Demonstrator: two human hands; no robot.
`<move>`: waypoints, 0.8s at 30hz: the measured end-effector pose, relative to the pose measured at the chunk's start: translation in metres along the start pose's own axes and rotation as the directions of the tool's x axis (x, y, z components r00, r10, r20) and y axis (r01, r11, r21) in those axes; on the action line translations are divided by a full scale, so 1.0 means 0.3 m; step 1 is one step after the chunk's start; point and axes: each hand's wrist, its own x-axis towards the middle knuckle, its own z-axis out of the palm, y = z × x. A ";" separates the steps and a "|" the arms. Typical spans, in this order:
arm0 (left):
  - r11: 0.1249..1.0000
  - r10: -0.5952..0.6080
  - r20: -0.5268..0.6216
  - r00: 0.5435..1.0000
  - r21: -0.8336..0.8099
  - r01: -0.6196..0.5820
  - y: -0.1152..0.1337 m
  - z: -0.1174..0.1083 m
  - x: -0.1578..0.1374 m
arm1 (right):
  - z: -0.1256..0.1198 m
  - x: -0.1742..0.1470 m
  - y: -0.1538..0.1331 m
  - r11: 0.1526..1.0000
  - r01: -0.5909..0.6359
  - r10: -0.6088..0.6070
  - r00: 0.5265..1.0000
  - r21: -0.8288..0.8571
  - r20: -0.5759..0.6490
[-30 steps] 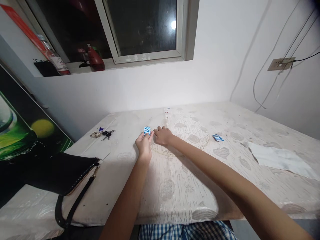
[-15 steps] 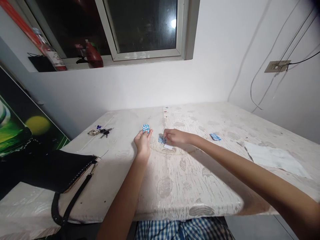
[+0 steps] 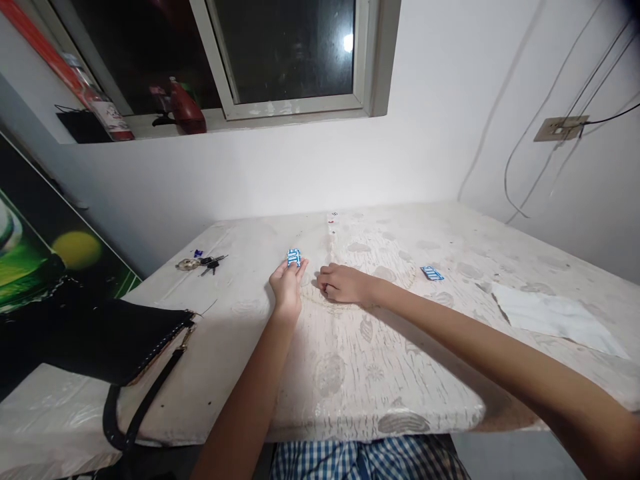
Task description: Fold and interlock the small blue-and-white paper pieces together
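Observation:
My left hand (image 3: pixel 287 283) grips a small stack of blue-and-white patterned cards (image 3: pixel 294 257) between thumb and fingers, held up above the table. To its right, my right hand (image 3: pixel 343 283) rests low at the tabletop with its fingers curled in. What lies inside or beneath those fingers is hidden from me. Farther right, another blue-and-white card or small stack (image 3: pixel 432 273) lies flat on the table, apart from both hands.
The table (image 3: pixel 350 373) has a pale patterned cover. At its left are keys (image 3: pixel 211 264) and a black bag (image 3: pixel 135 337) with a strap. A white cloth (image 3: pixel 557 320) lies at the right. Behind stand a wall and a window ledge with bottles (image 3: pixel 187 110).
The cards seen beside my right hand on the table no longer show; the hand now covers or holds that spot, shifted slightly left and nearer. My left hand has barely moved.

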 end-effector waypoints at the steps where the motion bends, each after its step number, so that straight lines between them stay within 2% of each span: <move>1: 1.000 0.001 -0.005 1.000 -0.001 -0.001 0.001 0.001 -0.002 | -0.012 -0.031 -0.003 1.000 0.015 -0.015 1.000 0.017 0.009; 5: 1.000 -0.008 -0.019 1.000 -0.014 0.008 0.004 0.003 -0.004 | -0.064 -0.136 -0.001 0.990 -0.010 0.003 0.999 0.139 0.050; 8: 1.000 -0.006 -0.015 1.000 -0.023 0.006 0.005 0.005 -0.002 | -0.078 -0.155 0.016 0.988 -0.043 0.043 0.999 0.146 0.002; 13: 1.000 -0.001 -0.013 1.000 -0.009 0.001 0.003 0.006 0.001 | -0.024 -0.053 0.021 0.997 -0.059 0.062 0.997 0.058 -0.051; 17: 1.000 -0.004 -0.003 1.000 0.001 0.004 0.001 -0.001 0.001 | 0.011 0.047 -0.013 0.976 -0.217 0.217 0.976 -0.026 0.004; 24: 1.000 -0.024 0.013 1.000 -0.005 0.024 0.001 -0.002 -0.001 | -0.049 0.078 -0.061 0.928 -0.373 0.369 0.916 0.000 0.156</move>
